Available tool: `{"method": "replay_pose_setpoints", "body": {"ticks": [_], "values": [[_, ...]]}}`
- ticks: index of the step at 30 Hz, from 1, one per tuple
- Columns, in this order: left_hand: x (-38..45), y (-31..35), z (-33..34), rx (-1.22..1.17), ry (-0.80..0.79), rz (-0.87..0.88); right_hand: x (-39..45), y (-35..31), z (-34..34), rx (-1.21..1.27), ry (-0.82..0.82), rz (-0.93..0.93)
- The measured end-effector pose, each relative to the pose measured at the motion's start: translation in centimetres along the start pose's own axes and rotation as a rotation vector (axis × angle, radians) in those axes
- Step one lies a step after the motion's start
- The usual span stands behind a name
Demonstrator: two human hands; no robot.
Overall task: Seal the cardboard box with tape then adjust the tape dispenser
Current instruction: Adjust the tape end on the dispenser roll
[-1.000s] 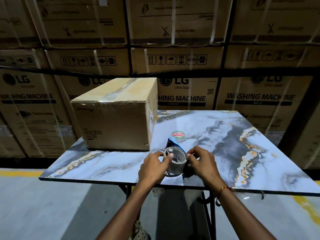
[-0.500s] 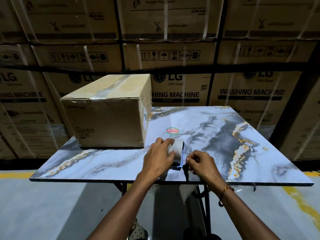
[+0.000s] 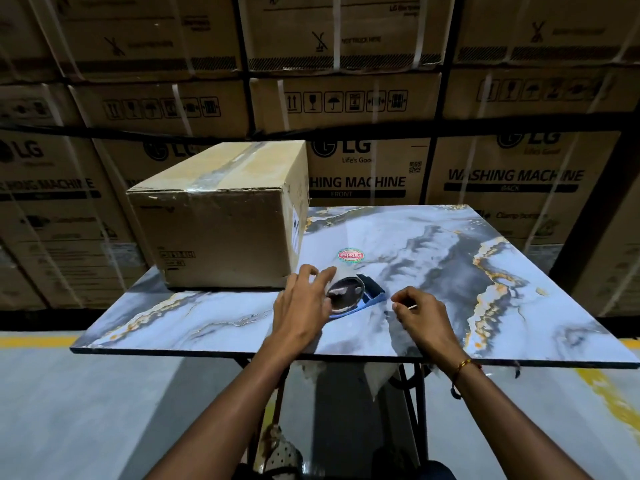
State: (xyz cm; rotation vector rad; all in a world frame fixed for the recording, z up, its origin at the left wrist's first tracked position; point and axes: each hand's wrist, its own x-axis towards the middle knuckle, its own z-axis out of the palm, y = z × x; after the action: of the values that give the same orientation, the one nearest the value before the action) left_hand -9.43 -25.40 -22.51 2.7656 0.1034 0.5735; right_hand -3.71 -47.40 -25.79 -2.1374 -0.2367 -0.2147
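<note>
- Already taped along the top seam, by the look of it: cardboard box (image 3: 221,216) sits at the far-left corner of the marbled table (image 3: 485,306), so the step in hand reads as adjusting the tape dispenser (image 3: 353,294).
- Only one view to go through, the head camera, looking down over both forearms.
- Lies on the table just right of the box's near corner, roll side up, blue frame pointing away from the box.
- Left hand (image 3: 303,306) rests against the box side of the dispenser, fingers spread and loosely curled over the roll's rim, steadying rather than clamping.
- Right hand (image 3: 424,317) hovers apart from the dispenser on the side away from the box, thumb and forefinger pressed together on something thin and pale, probably the free tape end; too small to confirm.
- Best done by holding the roll still with the left while drawing the strip straight and flat toward the blade end, avoiding twists or folding it onto itself.
- Worth keeping fingertips off the cutter; blade position not discernible.
- Round red sticker (image 3: 350,255) lies just beyond the dispenser, right of the box, flat and no obstacle.
- Plenty of bare tabletop right of the box for pulling tape.
- Near table edge runs close under both wrists, so better to work away from it, lest the dispenser slide off.
- Stacked cartons (image 3: 502,181) stand behind the box, well clear.
</note>
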Motion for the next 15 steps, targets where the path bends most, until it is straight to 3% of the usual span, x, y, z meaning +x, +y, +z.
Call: {"method": "replay_pose_setpoints", "body": {"ticks": [3,10,15], "values": [[0.3,-1.7,0.1,0.069,0.04,-0.005,-0.1,0.0,0.4,-0.04,-0.011,-0.045],[2.5,-2.8,-0.4,-0.032,-0.087,-0.01,-0.9,0.2,0.9,-0.123,-0.27,-0.257],[3.3,-2.7,-0.7,-0.14,-0.193,-0.016,-1.0,0.5,1.2,-0.221,-0.245,-0.39]]}}
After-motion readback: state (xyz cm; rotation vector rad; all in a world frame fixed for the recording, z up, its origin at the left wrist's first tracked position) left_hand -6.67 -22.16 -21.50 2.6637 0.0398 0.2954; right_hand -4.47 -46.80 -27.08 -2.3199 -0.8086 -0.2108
